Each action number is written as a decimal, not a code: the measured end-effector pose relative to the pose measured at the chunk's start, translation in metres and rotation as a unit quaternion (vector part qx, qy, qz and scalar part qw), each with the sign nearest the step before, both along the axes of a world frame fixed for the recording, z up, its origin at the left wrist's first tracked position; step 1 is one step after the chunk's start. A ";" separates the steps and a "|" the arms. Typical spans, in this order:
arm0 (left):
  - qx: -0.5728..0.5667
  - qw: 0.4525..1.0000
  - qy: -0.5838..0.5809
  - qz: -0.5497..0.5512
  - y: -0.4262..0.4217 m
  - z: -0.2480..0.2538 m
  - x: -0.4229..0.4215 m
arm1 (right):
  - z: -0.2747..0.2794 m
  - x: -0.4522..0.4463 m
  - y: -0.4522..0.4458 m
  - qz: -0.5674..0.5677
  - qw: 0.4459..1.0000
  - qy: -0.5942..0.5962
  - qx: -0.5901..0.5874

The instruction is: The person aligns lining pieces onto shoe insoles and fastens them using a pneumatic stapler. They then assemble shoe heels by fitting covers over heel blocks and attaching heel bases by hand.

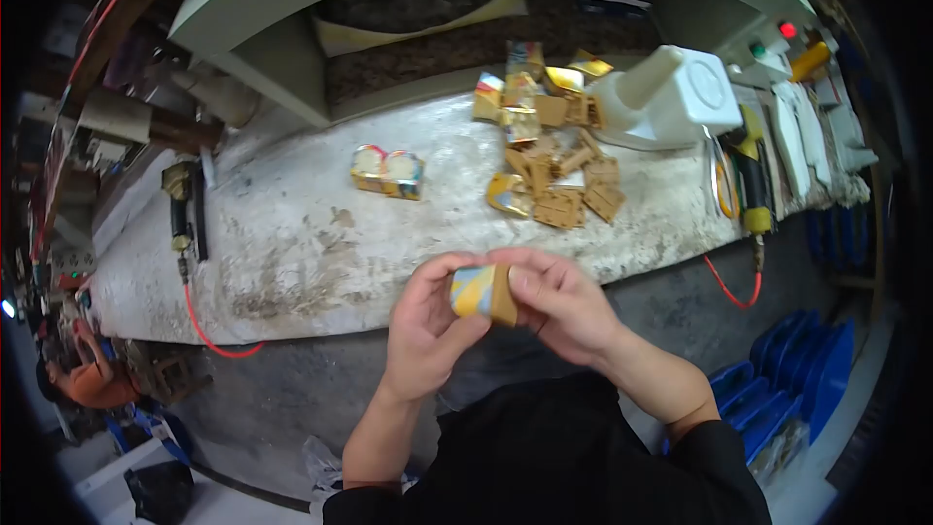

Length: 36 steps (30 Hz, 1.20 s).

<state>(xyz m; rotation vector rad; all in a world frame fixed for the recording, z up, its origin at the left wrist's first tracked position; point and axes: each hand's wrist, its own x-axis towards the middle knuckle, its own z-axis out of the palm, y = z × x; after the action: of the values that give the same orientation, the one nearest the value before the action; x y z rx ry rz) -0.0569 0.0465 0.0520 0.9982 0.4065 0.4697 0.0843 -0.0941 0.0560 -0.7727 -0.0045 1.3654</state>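
- A stained, pale worktop [292, 262] stretches across my head-camera view, scuffed with dark smears, above a grey floor [262, 408].
- A pale shelf unit [282, 78] lines its far side, framing a dark, mottled surface.
- In the room at far left, a person in an orange top [92, 384] appears, well apart from the worktop.
- Two handheld tools lie at either side: the left tool [180, 199] and the right tool [751, 180], each fitted with a red hose.
- A white plastic container [698, 97] rests just beside the pile at right; its contents are hidden from me.
- Tan pieces [559, 207] and gold printed pieces [520, 122] lie heaped together; a gold printed pair [387, 175] sits apart, left of them.
- Blue plastic parts [807, 369] stand at lower right.
- Held over the worktop's near edge is a small printed block [474, 292], gold and pale blue with a tan side. My left hand [432, 326] and right hand [564, 301] both grip it, fingers curled closed around its edges.
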 end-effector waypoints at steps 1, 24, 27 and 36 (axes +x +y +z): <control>0.006 1.000 0.002 0.011 0.015 -0.005 -0.002 | -0.001 0.002 0.004 -0.022 0.995 -0.085 -0.036; 0.570 0.810 0.136 0.023 0.022 -0.042 0.080 | -0.033 0.092 -0.065 -0.053 0.617 -0.744 -0.252; 0.599 0.790 0.127 -0.011 0.025 -0.060 0.080 | -0.024 0.099 -0.082 -0.033 0.627 -0.730 -0.268; 0.432 0.893 0.123 0.020 0.011 -0.043 0.029 | -0.016 0.127 -0.139 0.010 0.486 -0.769 -0.414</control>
<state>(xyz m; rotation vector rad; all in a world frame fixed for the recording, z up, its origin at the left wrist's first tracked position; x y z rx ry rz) -0.0282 0.0573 0.0085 1.9334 0.4518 0.5762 0.2117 -0.2332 0.0398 -2.6253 -0.8259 0.1096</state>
